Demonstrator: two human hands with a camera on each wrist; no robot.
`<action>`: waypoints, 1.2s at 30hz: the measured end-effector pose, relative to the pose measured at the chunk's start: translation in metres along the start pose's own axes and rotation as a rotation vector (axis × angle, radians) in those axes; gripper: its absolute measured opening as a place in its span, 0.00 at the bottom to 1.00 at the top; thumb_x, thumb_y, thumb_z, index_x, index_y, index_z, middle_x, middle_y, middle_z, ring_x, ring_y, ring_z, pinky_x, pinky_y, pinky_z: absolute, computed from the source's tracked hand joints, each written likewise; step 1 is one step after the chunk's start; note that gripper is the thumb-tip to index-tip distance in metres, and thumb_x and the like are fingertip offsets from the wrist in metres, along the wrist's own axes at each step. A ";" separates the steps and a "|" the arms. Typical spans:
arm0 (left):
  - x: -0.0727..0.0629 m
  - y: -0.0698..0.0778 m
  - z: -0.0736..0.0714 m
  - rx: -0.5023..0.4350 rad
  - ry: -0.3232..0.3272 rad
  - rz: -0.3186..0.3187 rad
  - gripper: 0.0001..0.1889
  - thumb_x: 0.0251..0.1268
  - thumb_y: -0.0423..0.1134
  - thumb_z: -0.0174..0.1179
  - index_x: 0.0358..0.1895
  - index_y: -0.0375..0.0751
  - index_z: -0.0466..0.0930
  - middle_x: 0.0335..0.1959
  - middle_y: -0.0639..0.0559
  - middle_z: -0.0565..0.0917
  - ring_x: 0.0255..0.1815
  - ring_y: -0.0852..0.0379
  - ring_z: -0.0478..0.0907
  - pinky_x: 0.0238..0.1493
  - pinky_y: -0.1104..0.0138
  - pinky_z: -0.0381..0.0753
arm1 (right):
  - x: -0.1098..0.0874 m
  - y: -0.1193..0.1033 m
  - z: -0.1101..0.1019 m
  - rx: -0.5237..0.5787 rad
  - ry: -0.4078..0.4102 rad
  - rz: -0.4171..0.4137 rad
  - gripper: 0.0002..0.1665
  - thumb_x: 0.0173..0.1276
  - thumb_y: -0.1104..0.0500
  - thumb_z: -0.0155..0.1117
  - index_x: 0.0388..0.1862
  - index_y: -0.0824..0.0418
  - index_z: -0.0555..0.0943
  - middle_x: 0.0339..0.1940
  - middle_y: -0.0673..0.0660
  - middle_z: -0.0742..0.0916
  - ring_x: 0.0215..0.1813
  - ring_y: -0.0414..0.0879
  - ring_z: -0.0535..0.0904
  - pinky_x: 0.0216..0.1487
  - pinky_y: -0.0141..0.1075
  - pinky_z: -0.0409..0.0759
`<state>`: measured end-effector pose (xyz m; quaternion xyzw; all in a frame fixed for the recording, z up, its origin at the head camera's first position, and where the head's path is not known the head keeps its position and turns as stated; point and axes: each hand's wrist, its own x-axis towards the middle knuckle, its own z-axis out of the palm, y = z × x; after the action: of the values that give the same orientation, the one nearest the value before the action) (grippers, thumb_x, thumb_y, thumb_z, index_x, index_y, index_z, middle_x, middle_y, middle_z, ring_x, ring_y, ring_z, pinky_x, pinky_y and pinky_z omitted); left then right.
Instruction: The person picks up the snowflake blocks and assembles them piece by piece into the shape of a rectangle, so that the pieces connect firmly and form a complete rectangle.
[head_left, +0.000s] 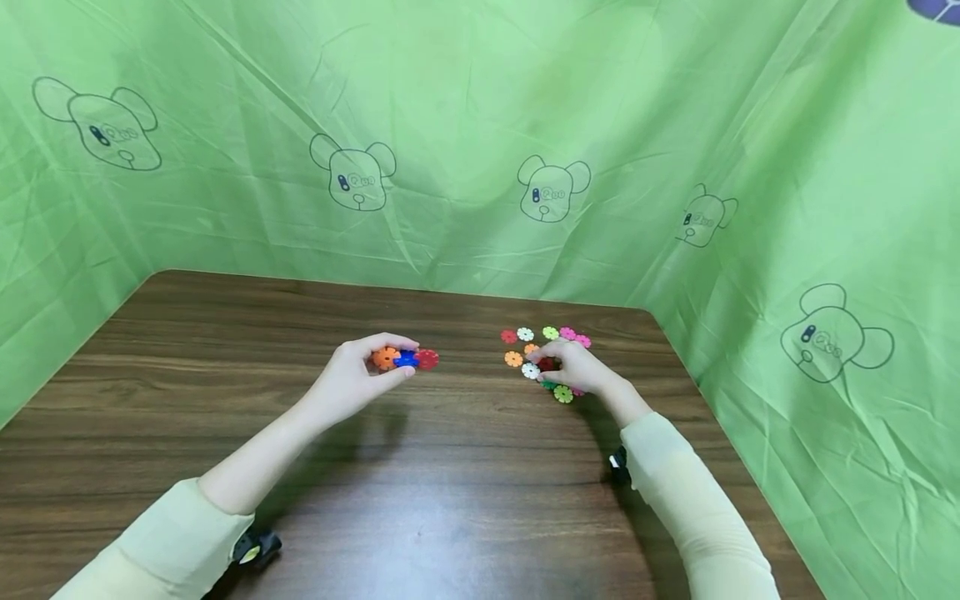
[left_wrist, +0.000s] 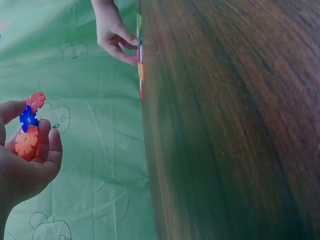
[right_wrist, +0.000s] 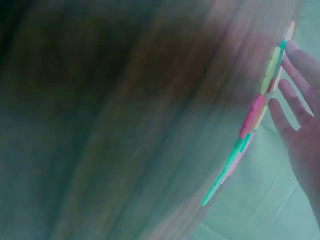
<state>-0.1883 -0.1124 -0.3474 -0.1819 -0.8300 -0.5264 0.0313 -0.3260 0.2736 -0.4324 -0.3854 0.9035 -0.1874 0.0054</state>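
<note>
My left hand (head_left: 351, 377) pinches a short chain of notched plastic snowflake discs between thumb and fingers, raised above the table. The chain joins an orange disc (left_wrist: 26, 142), a blue disc (left_wrist: 29, 119) and a red disc (head_left: 428, 359). Over a scatter of similar loose discs on the right, my right hand (head_left: 583, 367) reaches down with its fingers apart. Between its thumb and fingers shows a dark red disc (head_left: 550, 364), partly hidden. A white disc (head_left: 531, 371) lies by the fingertips. In the right wrist view the fingers (right_wrist: 295, 107) look fairly straight, right at the discs.
More loose discs lie around the right hand, among them an orange disc (head_left: 513, 359), a light green disc (head_left: 563, 394) and a pink disc (head_left: 567, 333). All rest on a brown wooden table (head_left: 450, 467). Green printed cloth (head_left: 450, 125) hangs along its back and sides.
</note>
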 end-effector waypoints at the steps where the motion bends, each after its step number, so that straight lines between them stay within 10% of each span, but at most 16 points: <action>1: -0.001 0.004 -0.001 0.001 -0.006 -0.006 0.16 0.58 0.34 0.65 0.51 0.40 0.80 0.37 0.45 0.84 0.29 0.54 0.74 0.26 0.70 0.75 | 0.001 0.000 0.000 -0.001 -0.004 -0.001 0.20 0.56 0.62 0.73 0.49 0.62 0.83 0.43 0.55 0.87 0.49 0.50 0.80 0.56 0.47 0.73; 8: -0.002 0.014 -0.004 -0.002 -0.024 -0.031 0.15 0.59 0.35 0.64 0.50 0.40 0.80 0.33 0.45 0.82 0.29 0.54 0.72 0.27 0.71 0.73 | 0.006 -0.004 -0.001 -0.021 -0.073 0.015 0.18 0.60 0.61 0.69 0.50 0.60 0.83 0.37 0.52 0.85 0.44 0.47 0.79 0.50 0.44 0.75; 23: 0.010 -0.025 0.003 -0.014 -0.020 -0.017 0.16 0.57 0.46 0.67 0.49 0.53 0.81 0.33 0.51 0.83 0.31 0.54 0.74 0.28 0.69 0.75 | 0.011 -0.015 -0.002 0.059 -0.112 0.156 0.12 0.54 0.58 0.74 0.37 0.57 0.82 0.33 0.48 0.84 0.36 0.42 0.77 0.39 0.36 0.77; 36: 0.003 -0.001 -0.001 0.009 -0.019 -0.008 0.13 0.59 0.38 0.65 0.48 0.46 0.82 0.34 0.50 0.83 0.31 0.55 0.73 0.30 0.70 0.75 | 0.007 -0.031 -0.012 0.160 0.034 0.209 0.07 0.59 0.62 0.69 0.34 0.56 0.79 0.29 0.48 0.83 0.34 0.41 0.78 0.38 0.36 0.77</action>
<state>-0.1915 -0.1133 -0.3467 -0.1833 -0.8332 -0.5212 0.0222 -0.3117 0.2529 -0.4101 -0.2841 0.9209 -0.2637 0.0405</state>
